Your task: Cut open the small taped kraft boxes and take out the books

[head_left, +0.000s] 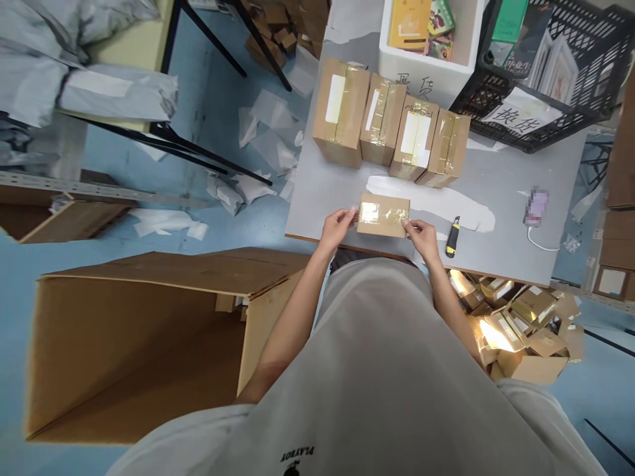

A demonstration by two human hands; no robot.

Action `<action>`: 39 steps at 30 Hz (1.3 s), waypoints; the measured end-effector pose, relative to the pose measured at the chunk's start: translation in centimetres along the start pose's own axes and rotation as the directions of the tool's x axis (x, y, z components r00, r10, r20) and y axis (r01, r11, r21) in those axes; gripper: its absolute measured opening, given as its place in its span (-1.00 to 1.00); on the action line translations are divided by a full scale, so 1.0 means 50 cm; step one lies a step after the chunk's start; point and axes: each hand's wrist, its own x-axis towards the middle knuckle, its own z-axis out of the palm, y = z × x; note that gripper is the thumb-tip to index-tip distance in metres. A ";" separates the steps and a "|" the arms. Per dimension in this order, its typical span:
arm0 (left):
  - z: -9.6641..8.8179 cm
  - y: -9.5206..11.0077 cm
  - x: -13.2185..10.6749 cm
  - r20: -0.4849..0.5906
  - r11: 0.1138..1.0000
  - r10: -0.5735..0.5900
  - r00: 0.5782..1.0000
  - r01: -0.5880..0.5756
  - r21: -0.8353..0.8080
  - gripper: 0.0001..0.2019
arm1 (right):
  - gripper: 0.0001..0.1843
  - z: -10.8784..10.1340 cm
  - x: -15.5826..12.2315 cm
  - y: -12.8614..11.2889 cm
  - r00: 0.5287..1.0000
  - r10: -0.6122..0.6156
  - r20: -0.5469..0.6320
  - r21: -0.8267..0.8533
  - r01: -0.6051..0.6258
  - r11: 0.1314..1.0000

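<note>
Probably to steady it, the left hand (338,229) and right hand (423,239) pinch opposite ends of the small taped carton (383,215) near the grey table's (322,192) near edge, left of the utility knife (452,237).

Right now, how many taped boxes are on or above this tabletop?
5: one box between the left hand and right hand, four boxes in a row beyond it. Others may be hidden.

PLAYBOY shirt (377,357), 换货 crate (578,119), 货 bin (431,71)
</note>
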 end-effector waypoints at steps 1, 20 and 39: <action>0.001 -0.009 0.005 0.004 0.999 -0.035 0.999 0.035 -0.036 -0.42 | -0.12 -0.011 0.000 0.006 1.000 0.007 -0.011 0.011 -0.007 1.000; 0.078 -0.051 0.015 -0.030 0.998 -0.011 0.999 0.013 0.063 -0.67 | -0.30 -0.092 -0.067 -0.003 0.929 -0.122 -0.348 -0.143 0.076 0.987; 0.001 0.003 -0.056 -0.102 0.955 0.130 0.986 -0.098 0.278 -0.71 | -0.07 -0.044 0.017 0.119 0.991 0.134 -0.016 0.139 -0.130 0.982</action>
